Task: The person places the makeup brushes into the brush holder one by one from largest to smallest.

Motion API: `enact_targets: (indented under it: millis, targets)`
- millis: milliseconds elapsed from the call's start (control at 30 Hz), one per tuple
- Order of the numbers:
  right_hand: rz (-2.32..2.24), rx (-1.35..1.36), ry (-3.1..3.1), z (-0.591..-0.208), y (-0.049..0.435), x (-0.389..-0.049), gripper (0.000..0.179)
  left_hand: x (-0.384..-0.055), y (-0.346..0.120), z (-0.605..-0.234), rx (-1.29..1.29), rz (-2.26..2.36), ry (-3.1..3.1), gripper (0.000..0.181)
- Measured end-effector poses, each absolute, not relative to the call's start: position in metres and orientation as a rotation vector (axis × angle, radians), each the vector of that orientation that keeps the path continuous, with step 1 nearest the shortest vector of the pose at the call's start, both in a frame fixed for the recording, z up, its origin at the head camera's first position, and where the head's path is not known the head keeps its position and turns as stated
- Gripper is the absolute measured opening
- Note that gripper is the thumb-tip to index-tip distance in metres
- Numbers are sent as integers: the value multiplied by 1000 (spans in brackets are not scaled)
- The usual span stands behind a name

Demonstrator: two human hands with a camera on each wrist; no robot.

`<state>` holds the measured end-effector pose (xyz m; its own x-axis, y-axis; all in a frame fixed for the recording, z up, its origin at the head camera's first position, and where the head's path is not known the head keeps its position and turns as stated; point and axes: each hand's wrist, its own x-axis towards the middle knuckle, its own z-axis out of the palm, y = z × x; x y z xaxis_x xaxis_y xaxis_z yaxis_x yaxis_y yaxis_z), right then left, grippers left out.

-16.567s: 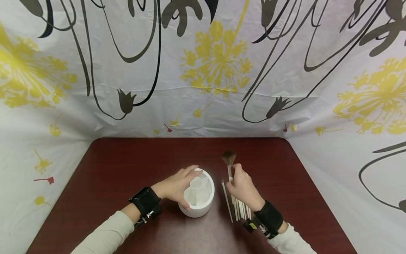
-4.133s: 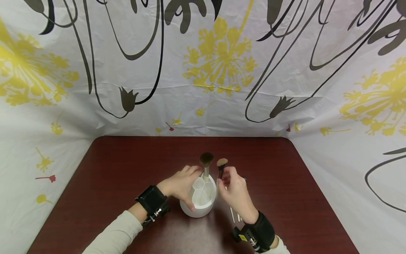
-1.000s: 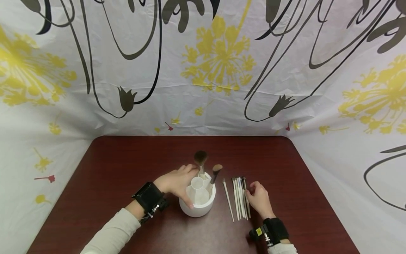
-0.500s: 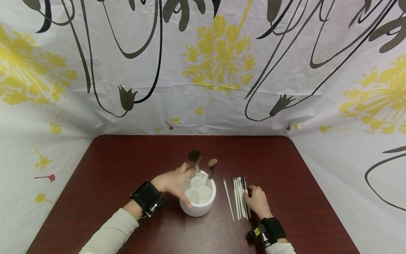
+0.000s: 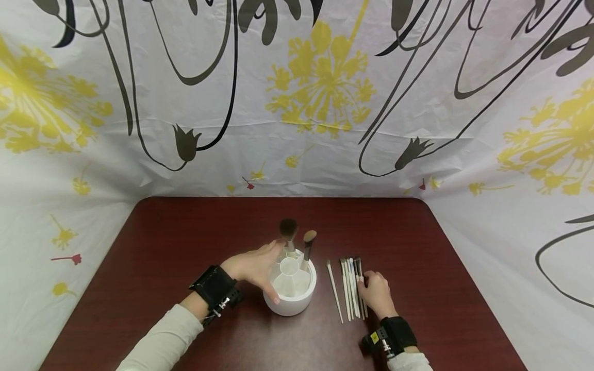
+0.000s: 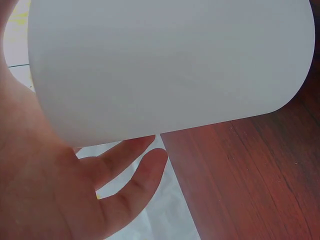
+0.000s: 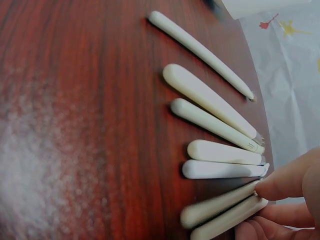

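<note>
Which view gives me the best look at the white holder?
The head view: it shows the white holder from above, with its divided top and two brushes standing in it. The left wrist view shows only plain outer wall, cropped, beside the left hand. The right wrist view shows at most a pale corner, probably the holder.

One white container stands on one table (image 5: 209, 221). The container (image 5: 290, 308) has two brushes in it: one fluffy brush (image 5: 287, 226) and one slanted brush (image 5: 309, 237). To its right lie seven more: one lone brush (image 5: 334, 291), nearest it, and six row brushes (image 7: 225, 152) farther off. Two hands show: one left hand (image 5: 254, 265) at its left side, one right hand (image 5: 377, 293) well to its right. Two black wrist straps (image 5: 214, 286) and two pale sleeves (image 5: 160, 337) flank it, one of each per side.
</note>
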<state>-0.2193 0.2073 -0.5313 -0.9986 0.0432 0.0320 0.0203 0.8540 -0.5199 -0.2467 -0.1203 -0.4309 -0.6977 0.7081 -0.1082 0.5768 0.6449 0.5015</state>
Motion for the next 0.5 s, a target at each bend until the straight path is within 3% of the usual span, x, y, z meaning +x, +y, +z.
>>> enact_targets:
  millis: [500]
  targets:
    - [846,-50,-2962,-532,210,-220,26,-244,-125,-426,902,646,2570,125]
